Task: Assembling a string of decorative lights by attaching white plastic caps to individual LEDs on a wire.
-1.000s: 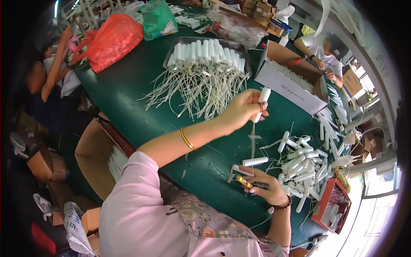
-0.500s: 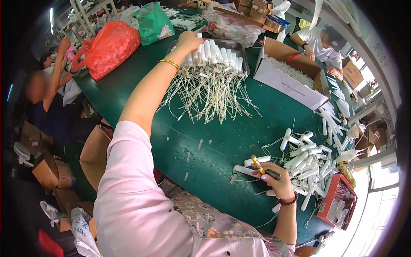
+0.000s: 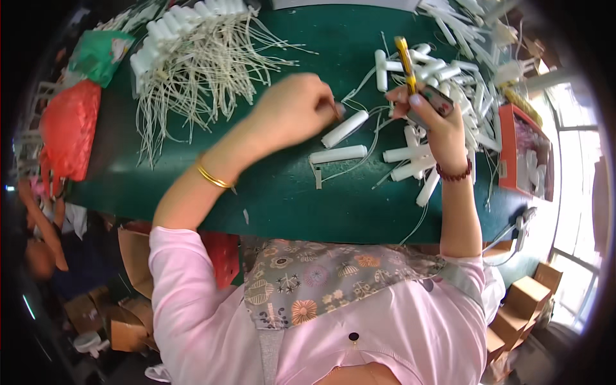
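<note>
Dark green table (image 3: 289, 205) spreads beneath both your hands. Your left hand (image 3: 289, 112) is blurred, its fingers curled in; you can't tell whether they hold anything. Just beside its fingertips lies a white tube (image 3: 346, 129), with a second tube (image 3: 338, 154) nearer you. Your right hand (image 3: 441, 122) grips a yellow pen-like tool (image 3: 404, 58) and a dark tool (image 3: 439, 99) above a tube pile (image 3: 443, 70). Wired tubes (image 3: 205, 74) bunch beyond your left hand; a red box (image 3: 507, 154) sits right of your right.
</note>
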### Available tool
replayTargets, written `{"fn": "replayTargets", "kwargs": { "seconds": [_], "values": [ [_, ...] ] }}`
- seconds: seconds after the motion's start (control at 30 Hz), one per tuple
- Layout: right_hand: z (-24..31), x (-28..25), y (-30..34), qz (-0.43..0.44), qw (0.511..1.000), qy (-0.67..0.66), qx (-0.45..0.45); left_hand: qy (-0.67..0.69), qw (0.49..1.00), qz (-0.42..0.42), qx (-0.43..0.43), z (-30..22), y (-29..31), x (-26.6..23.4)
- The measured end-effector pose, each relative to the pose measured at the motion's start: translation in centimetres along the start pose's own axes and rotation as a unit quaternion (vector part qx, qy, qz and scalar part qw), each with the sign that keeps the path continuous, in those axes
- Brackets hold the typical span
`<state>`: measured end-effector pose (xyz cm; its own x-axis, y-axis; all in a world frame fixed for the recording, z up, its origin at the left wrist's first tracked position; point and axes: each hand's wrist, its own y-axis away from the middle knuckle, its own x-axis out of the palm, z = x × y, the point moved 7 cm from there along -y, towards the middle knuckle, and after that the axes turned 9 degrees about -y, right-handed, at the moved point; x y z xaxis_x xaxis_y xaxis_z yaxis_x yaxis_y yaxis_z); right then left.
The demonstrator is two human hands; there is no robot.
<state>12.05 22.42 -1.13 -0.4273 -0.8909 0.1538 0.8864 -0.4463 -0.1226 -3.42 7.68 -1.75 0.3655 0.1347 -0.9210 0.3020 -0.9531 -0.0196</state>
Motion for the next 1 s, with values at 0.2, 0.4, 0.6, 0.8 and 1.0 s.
{"fn": "replayTargets", "kwargs": {
  "seconds": [0.2,0.4,0.6,0.8,1.0],
  "values": [
    [0.0,-0.3,0.2,-0.022,0.999,0.031,-0.001,-0.08,0.996,0.028,-0.023,-1.7,0.6,3.9],
    [1.1,-2.6,0.8,-0.104,0.986,0.126,-0.046,0.296,0.949,-0.104,-0.011,-1.2,0.9,-2.9],
    [3.2,-1.8,1.0,-0.123,0.951,0.248,-0.138,0.455,0.871,-0.166,0.084,-0.9,1.2,-5.2],
    [4.6,-0.4,1.3,-0.066,0.896,0.377,-0.225,0.252,0.965,-0.044,0.062,-3.1,1.3,-1.4],
    [5.9,0.0,1.7,-0.027,0.815,0.488,-0.313,0.245,0.963,-0.08,0.075,-2.9,1.2,-1.1]
  ]
}}
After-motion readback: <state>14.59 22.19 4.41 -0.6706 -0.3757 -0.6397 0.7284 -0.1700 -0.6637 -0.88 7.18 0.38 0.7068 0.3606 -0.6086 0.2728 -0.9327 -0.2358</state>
